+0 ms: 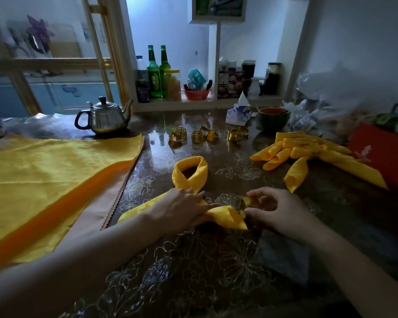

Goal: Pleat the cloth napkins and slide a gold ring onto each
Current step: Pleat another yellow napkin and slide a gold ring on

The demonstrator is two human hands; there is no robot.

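Noted flat yellow cloths [44, 180] in front-left of teapot [106, 118]. Gripped looped napkin [225, 215] with left hand [182, 207], in front-right of teapot. Pinched gold ring [242, 204] at napkin end with right hand [283, 212]. Noted spare rings [197, 136] right of teapot, rolled napkins [308, 152] farthest right of it.

You won't find any wording you can read here. The yellow labels on the two green glass bottles [153, 74] on the shelf are blurred. So are the pale characters on the dark printed box [230, 84] beside them and the white mark on the red box [381, 152] at the table's right edge.
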